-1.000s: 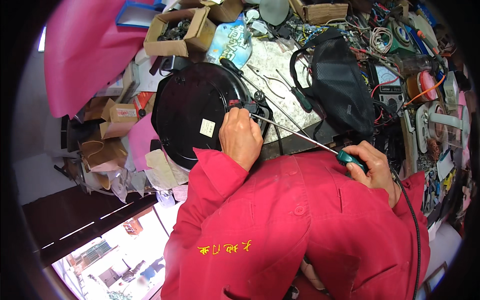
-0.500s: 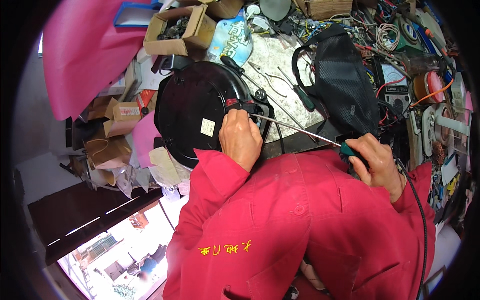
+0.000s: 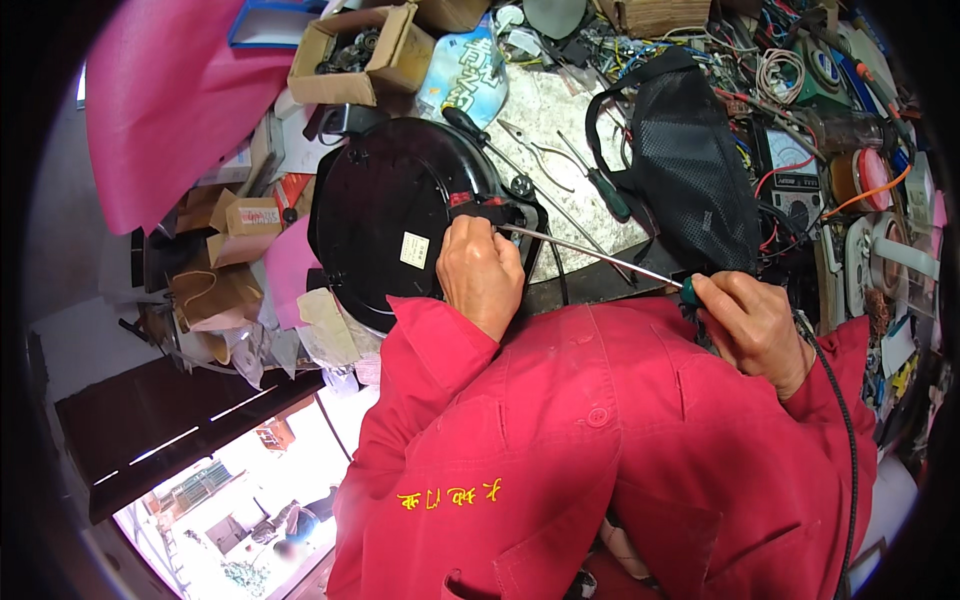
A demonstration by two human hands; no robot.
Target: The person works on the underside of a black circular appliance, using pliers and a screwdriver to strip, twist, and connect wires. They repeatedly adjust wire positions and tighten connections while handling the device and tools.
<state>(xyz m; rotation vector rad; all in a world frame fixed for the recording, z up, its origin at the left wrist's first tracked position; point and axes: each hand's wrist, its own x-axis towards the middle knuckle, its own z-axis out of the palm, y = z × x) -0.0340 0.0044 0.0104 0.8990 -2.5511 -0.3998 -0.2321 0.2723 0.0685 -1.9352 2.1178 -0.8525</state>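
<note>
A black round appliance (image 3: 385,215) rests on the bench with its underside showing, a white label stuck near its right side. My left hand (image 3: 482,275) is closed on a black part at the appliance's right edge; its fingertips are mostly hidden. In my right hand (image 3: 750,325), wrapped round the green handle, is a long screwdriver (image 3: 600,262). Its steel shaft runs leftward and its tip meets the appliance's edge just beside my left fingers. What the tip touches is hidden.
Beyond the appliance lie pliers (image 3: 540,155), a second green-handled screwdriver (image 3: 605,190) and a long black-handled screwdriver (image 3: 465,122). A black mesh bag (image 3: 685,165) sits to the right, near a multimeter (image 3: 793,180). Open cardboard box (image 3: 365,65) stands at the back left; wires clutter the far right.
My right hand has shifted its grip on the screwdriver handle, with the fingers now more over its top. My left hand and the appliance stay nearly in place.
</note>
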